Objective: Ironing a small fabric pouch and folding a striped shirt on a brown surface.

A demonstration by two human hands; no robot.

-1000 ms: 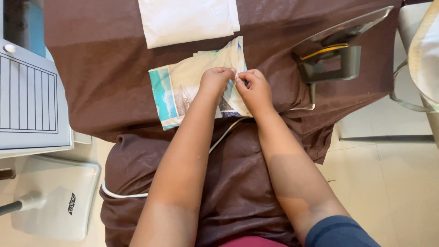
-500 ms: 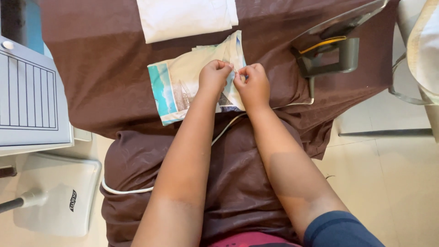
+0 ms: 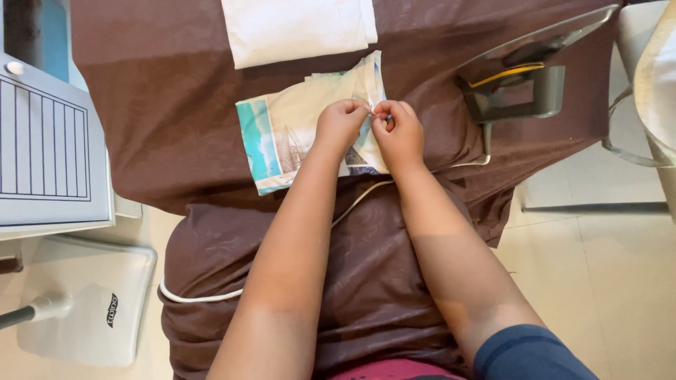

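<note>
Printed cloth [image 3: 296, 137], folded, pale cream with a turquoise band at its left edge: lies flat on the brown-draped surface [image 3: 162, 127], mid-frame, just below a folded white cloth [image 3: 296, 28]

Nearest to me: brown cover hanging over the front edge, a white cord [image 3: 352, 207] running across it toward the iron

Left hand [image 3: 341, 127]: grip clenched, fingertips pinching a raised bit of the printed cloth near its right side
Right hand [image 3: 400, 134]: grip clenched likewise, pinching the same spot, knuckles touching the left hand's

Handling note, as I judge it: both pinches sit on one small point, so I would keep the pull light and even, hold the rest of the fold flat under the heels of the hands, and avoid dragging the layers out of line. What exactly sits between the fingertips is too small for me to tell

Right, beyond the hands: iron [image 3: 517, 88], grey with a yellow stripe, resting on the surface, well apart from the cloth; I would keep forearms and cord clear of it

Left: white ribbed appliance [image 3: 49, 148] beside the surface
</note>
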